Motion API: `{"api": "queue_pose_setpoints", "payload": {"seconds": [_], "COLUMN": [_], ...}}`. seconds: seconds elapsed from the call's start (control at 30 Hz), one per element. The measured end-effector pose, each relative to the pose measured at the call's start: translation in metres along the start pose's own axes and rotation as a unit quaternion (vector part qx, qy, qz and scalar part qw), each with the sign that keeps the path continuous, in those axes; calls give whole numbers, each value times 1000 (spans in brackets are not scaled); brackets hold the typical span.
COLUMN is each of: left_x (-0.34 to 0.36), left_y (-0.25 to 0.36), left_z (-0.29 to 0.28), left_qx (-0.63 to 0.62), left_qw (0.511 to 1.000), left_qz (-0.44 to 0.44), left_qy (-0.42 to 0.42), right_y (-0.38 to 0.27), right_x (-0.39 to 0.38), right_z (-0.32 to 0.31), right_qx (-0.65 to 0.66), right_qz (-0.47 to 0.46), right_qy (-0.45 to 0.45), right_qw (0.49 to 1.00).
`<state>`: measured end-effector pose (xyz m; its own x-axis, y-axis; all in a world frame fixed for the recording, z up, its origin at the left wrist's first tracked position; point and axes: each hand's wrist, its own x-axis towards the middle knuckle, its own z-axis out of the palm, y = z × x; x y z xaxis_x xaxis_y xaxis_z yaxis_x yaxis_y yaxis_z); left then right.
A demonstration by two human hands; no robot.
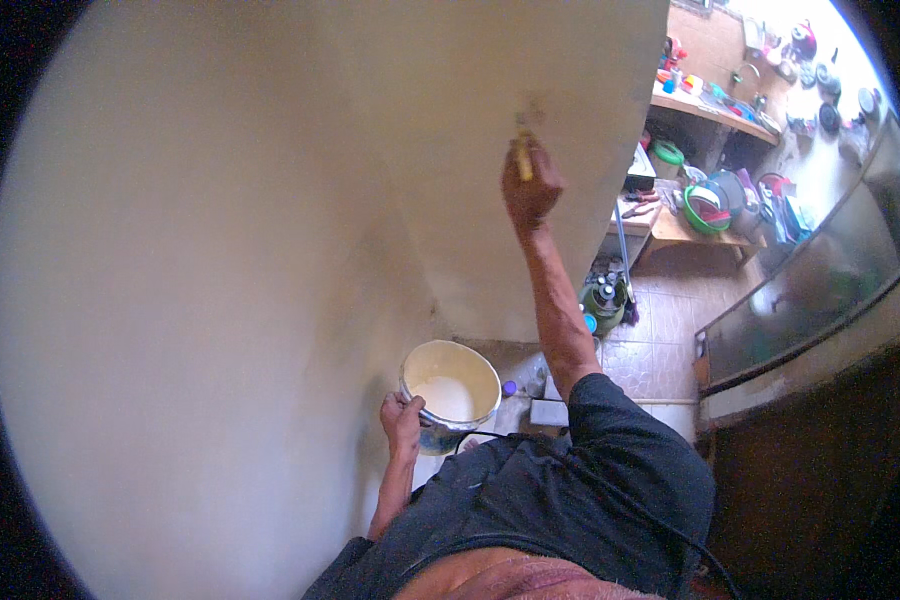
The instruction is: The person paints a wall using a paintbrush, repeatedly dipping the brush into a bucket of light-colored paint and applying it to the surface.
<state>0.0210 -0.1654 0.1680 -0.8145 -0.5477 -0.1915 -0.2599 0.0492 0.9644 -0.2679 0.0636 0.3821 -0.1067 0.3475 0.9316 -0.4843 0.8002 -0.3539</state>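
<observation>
Left fingers (413,404) grip a bucket (477,374), right fingers (540,162) a yellow tool (524,160).

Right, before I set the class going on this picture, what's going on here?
A person's left hand grips the rim of a bucket with pale contents in it. The raised right hand holds a small yellow tool, its tip at or very near a darker patch on the cream wall. Whether it is a brush or a scraper is hard to tell. Off to the right, a low wooden table bears kitchenware.
</observation>
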Motion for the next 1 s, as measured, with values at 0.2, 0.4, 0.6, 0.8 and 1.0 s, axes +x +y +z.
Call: {"api": "queue_pose_setpoints", "payload": {"seconds": [0.2, 0.4, 0.6, 0.8, 1.0], "left_x": [-7, -21, -17, -39, -41], "left_y": [17, 46, 80, 118, 128], "left_z": [7, 8, 11, -4, -3], "left_qx": [-7, 85, 101, 88, 13], "left_qw": [1000, 995, 995, 994, 998], "left_qz": [5, 46, -18, 54, 39], "left_qy": [11, 38, -16, -29, -49], "right_y": [-47, -40, -6, -45, -57], "right_x": [-33, -42, -87, -100, -133], "right_z": [38, -46, -123, -146, -142], "right_qx": [225, 341, 330, 310, 193], "right_qz": [5, 168, 260, 245, 192], "right_qy": [-112, -239, -490, -590, -685], "right_qw": [968, 893, 764, 704, 676]}}
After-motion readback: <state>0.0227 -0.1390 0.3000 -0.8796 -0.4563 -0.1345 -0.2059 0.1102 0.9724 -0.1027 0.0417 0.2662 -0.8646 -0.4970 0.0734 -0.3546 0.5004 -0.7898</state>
